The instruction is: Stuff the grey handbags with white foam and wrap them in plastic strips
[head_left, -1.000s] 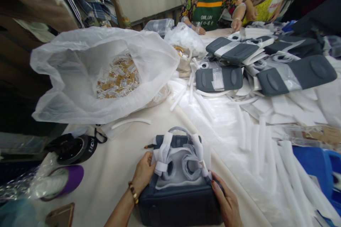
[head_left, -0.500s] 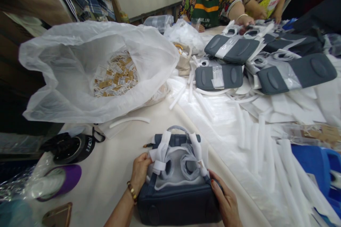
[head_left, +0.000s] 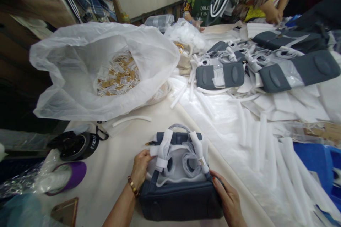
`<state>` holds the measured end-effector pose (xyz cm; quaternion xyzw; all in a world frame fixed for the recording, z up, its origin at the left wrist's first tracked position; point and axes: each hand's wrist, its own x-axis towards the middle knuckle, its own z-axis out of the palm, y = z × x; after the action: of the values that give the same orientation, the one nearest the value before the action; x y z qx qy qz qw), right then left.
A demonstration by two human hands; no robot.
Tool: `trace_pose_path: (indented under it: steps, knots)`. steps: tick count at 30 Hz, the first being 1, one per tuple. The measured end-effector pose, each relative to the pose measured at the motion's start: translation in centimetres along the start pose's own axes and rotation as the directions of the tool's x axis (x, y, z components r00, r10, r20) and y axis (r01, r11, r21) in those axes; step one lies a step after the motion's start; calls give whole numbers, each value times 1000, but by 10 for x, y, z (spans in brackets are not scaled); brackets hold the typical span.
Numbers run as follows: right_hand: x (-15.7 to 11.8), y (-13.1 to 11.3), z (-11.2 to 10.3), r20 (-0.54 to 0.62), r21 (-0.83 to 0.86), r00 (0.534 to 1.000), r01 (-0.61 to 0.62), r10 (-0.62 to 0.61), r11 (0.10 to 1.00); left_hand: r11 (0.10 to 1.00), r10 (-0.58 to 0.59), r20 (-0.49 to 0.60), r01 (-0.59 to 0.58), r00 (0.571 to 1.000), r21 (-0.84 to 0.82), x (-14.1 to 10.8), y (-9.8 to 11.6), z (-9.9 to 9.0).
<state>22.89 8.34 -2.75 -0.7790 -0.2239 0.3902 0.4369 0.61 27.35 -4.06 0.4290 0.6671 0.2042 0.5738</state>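
A dark blue handbag (head_left: 181, 202) lies on the table right before me, its base facing me. White foam wrap (head_left: 165, 145) covers its handles, and a coiled strap in clear plastic (head_left: 191, 163) rests between them. My left hand (head_left: 141, 166) pinches the white wrapping at the bag's left side, fingers closed. At the right end, my right hand (head_left: 226, 195) grips the bag's edge, with the thumb on the near face and the other fingers partly hidden behind it.
A large plastic bag (head_left: 61, 103) of paper tags (head_left: 119, 76) stands at left. Several similar handbags (head_left: 306, 69) lie at back right. White foam strips (head_left: 262, 145), a blue bin (head_left: 314, 163), a tape roll (head_left: 76, 175) and a phone (head_left: 65, 212) surround me. A co-worker (head_left: 205, 3) stands opposite.
The co-worker opposite has lifted a handbag off the pile at the back. My hands keep their hold on my handbag; the view has shifted slightly.
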Motion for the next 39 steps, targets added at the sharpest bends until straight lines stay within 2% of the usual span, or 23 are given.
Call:
trace_pose_path:
  steps: [2, 5, 7, 9, 11, 13, 19, 21, 24, 27, 33, 39]
  knots:
    - [1, 1, 0, 5, -7, 1000, -12, 12, 1000, 1000, 22, 10, -22, 1000, 9, -11, 4, -12]
    - [1, 2, 0, 20, 0, 999, -36, 36, 999, 992, 113, 13, -114, 993, 57, -43, 2, -37]
    - [2, 0, 0, 43, 11, 998, -47, 46, 999, 962, 200, 135, -221, 970, 161, -66, -7, -50]
    - [3, -3, -1, 62, 28, 997, -53, 51, 998, 925, 228, 228, -283, 947, 253, -83, -19, -53]
    - [4, -7, -4, 98, 65, 994, -56, 50, 996, 903, 241, 216, -300, 946, 307, -90, -28, -50]
    - [6, -11, -6, 165, 112, 985, -69, 50, 991, 893, 254, 185, -304, 949, 333, -88, -32, -44]
    - [18, -27, -8, 319, 238, 943, -173, 91, 956, 843, 259, 330, -379, 908, 381, -67, -22, -43]
    - [24, -34, -7, 401, 285, 906, -261, 132, 922, 827, 284, 329, -404, 901, 392, -63, -21, -44]
    - [33, -39, -6, 511, 340, 823, -459, 249, 821, 814, 298, 317, -413, 900, 408, -60, -25, -43]
    - [40, -37, -6, 543, 356, 780, -549, 311, 756, 811, 277, 334, -406, 901, 421, -58, -26, -40]
    - [41, -28, -5, 487, 394, 807, -545, 334, 740, 817, 242, 320, -370, 916, 442, -55, -22, -32]
    - [38, -22, 0, 432, 417, 836, -519, 339, 746, 802, 290, 332, -418, 897, 427, -54, -21, -28]
